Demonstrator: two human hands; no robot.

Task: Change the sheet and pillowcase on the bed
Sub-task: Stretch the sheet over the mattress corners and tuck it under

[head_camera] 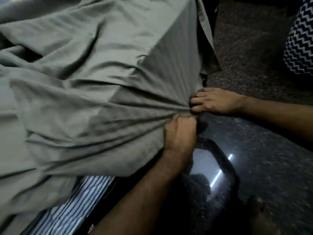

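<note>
You have the grey-green sheet [88, 85] spread over the bed, loose and heavily creased, with long folds running across it and converging on one bunched corner at the bed's edge. That gathered corner is pulled tight, so the cloth fans out from it in taut ridges. Farther along the same edge the sheet hangs down over the side in a flat panel. Below the bunched part its hem lifts clear, baring a strip of blue-and-white striped mattress [74, 206].
</note>
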